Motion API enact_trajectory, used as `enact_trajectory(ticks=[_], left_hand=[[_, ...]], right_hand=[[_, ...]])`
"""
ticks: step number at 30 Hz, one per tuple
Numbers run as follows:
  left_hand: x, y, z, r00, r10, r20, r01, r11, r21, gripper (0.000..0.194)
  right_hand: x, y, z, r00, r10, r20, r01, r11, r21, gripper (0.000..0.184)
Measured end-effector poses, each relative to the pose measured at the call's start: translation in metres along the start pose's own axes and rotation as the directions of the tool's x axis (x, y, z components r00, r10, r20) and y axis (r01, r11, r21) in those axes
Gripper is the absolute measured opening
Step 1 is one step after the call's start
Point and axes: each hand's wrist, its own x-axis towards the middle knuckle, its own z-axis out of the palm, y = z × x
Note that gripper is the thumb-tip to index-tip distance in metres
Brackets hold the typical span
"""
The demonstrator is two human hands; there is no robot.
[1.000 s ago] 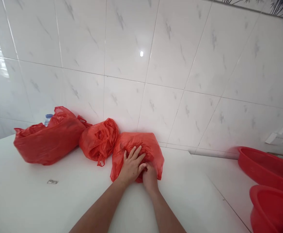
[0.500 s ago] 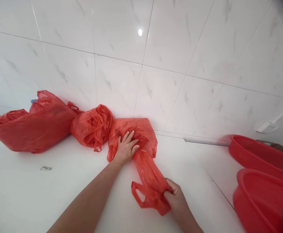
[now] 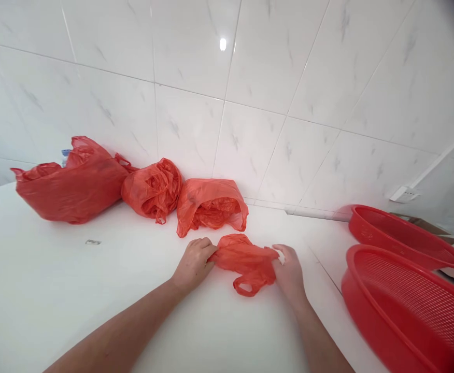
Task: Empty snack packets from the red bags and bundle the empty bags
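A thin red plastic bag [image 3: 242, 256] is stretched sideways just above or on the white table, one handle loop hanging toward me. My left hand [image 3: 194, 263] pinches its left end, the fingertips partly hidden. Its right end is between the thumb and fingers of my right hand [image 3: 289, 269], which is slightly blurred. Behind it, against the wall, lies an opened red bag [image 3: 211, 199] with crumpled red plastic showing inside its mouth. A rounded bundled red bag [image 3: 153, 189] touches it on the left.
A large full red bag [image 3: 71, 191] lies at far left, a bluish object [image 3: 66, 155] behind it. Two red plastic baskets [image 3: 382, 300] stand at the right. A small label-like scrap [image 3: 93, 242] lies on the white table [image 3: 56, 290]. A tiled wall [image 3: 196, 124] borders the back.
The bag in my right hand has come clear of the opened bag and nearer to me. My left hand has left the opened bag and now grips the loose bag's other end.
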Motion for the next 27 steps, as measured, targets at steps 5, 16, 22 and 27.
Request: enact_trajectory(ticks=[5,16,22,27], left_hand=[[-0.015,0.014,-0.005,0.973,-0.217,-0.082,0.202,0.966,-0.159,0.03],[-0.024,0.035,-0.002,0.808,-0.589,0.003,0.467,0.637,-0.614,0.039],[-0.022,0.045,-0.013,0.812,-0.574,0.107,0.44,0.482,-0.758,0.032],[-0.02,0.045,-0.01,0.808,-0.585,0.076,0.422,0.485,-0.766,0.028]], right_hand=[[-0.029,-0.039,0.001,0.839,-0.491,-0.235,0.442,0.867,-0.231,0.028],[-0.115,-0.077,0.061,0.466,-0.856,0.224,0.879,0.419,-0.227,0.027],[-0.057,-0.046,0.043,0.782,-0.587,0.209,0.598,0.615,-0.514,0.03],[-0.028,-0.029,0.02,0.846,-0.532,0.027,0.45,0.686,-0.572,0.029]])
